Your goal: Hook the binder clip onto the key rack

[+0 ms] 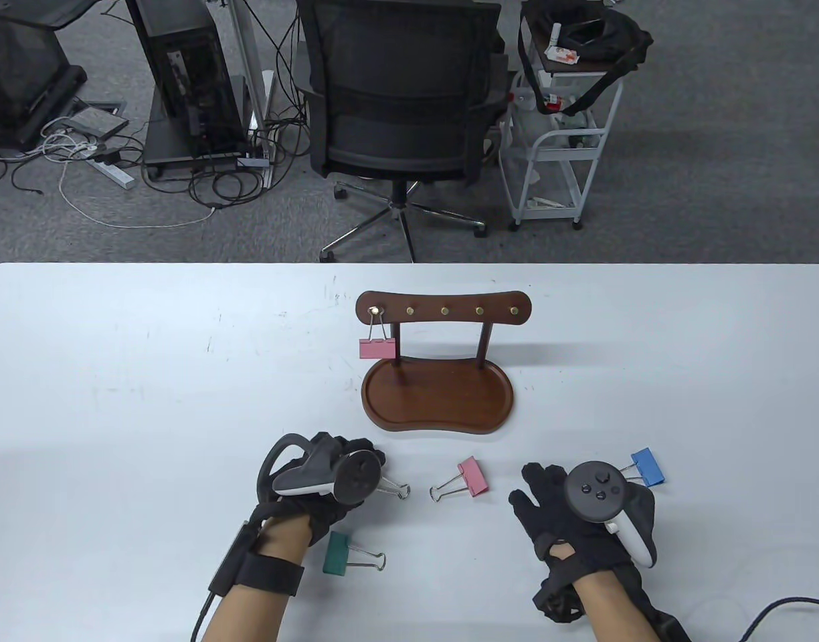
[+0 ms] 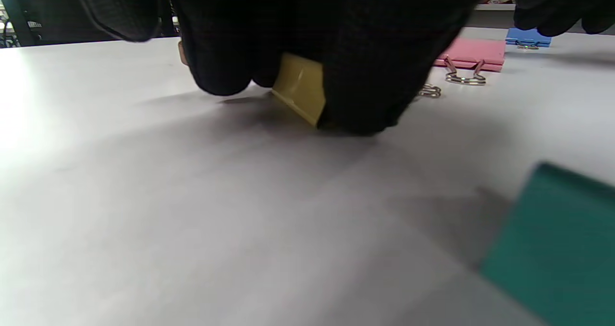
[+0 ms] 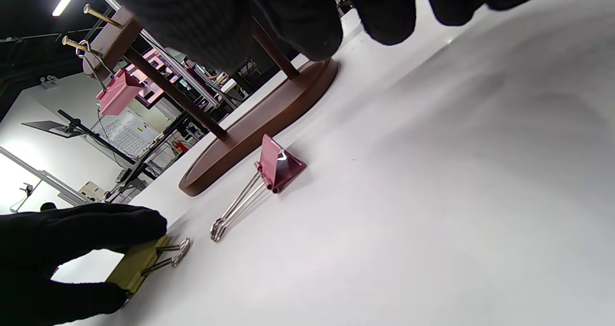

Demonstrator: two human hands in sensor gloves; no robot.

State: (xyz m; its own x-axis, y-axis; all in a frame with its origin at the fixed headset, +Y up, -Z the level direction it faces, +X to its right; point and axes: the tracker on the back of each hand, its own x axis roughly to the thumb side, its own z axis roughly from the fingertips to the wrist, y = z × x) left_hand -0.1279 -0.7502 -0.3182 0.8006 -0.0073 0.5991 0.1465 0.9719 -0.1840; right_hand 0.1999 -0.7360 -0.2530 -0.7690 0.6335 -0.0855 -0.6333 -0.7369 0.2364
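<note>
The wooden key rack (image 1: 443, 311) stands mid-table, with a pink binder clip (image 1: 377, 348) hanging from its leftmost peg. My left hand (image 1: 366, 471) grips a yellow binder clip (image 2: 300, 86) down at the table surface. In the table view only the clip's wire handles (image 1: 396, 489) stick out from under the fingers. The right wrist view shows the fingers on the yellow body (image 3: 137, 266). My right hand (image 1: 533, 491) rests flat on the table, fingers spread, holding nothing.
A second pink clip (image 1: 473, 476) lies between the hands. A green clip (image 1: 336, 552) lies by my left wrist. A blue clip (image 1: 648, 466) lies just right of my right hand. An office chair (image 1: 399, 100) and a cart (image 1: 560, 134) stand beyond the table's far edge.
</note>
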